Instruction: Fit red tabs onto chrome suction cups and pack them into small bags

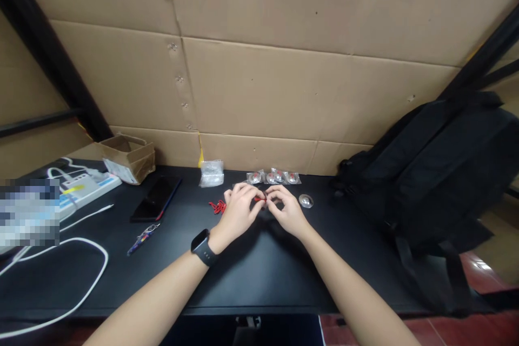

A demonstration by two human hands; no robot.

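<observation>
In the centre of the frame, the left hand [242, 208] and the right hand [288, 211] meet above the black table [255, 275]. Both pinch one small red piece [260, 199] between their fingertips; its exact shape is too small to tell. Just beside the left hand, on its left, lies a pile of red pieces [218, 206]. To the right of the right hand there is a round clear item [306, 201]. Behind the hands, small clear packets [292, 177] lie in a row, and a flat plastic bag [211, 173] rests left of them.
</observation>
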